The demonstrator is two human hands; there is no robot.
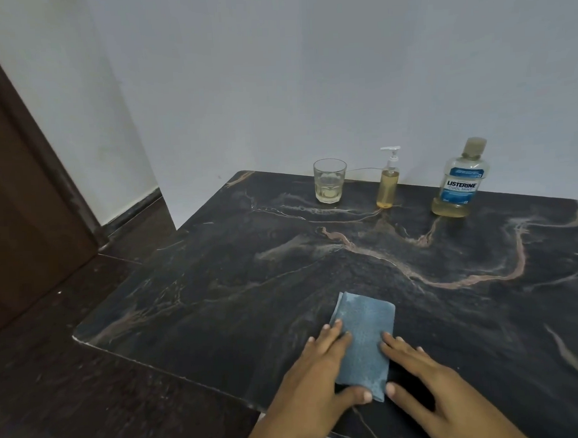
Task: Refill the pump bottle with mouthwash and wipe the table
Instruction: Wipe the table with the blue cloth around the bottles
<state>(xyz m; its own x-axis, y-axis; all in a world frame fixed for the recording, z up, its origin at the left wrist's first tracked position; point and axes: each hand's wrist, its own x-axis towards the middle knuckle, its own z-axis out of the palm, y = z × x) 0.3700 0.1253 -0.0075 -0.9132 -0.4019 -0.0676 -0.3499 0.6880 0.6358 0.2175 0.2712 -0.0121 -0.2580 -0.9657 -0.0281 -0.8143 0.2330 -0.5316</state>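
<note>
A folded blue-grey cloth (364,337) lies flat on the dark marble table (218,287) near its front edge. My left hand (316,378) rests on the cloth's left side, fingers spread, thumb at its near corner. My right hand (431,384) lies flat along the cloth's right edge, fingertips touching it. At the back of the table a small pump bottle (388,182) of amber liquid stands upright with its white pump on. To its right stands a capped Listerine mouthwash bottle (460,183), its liquid low.
A clear glass (329,181) holding a little yellowish liquid stands left of the pump bottle. A white wall runs behind the table. A brown door (24,182) and dark floor (90,389) lie to the left, beyond the table's left edge.
</note>
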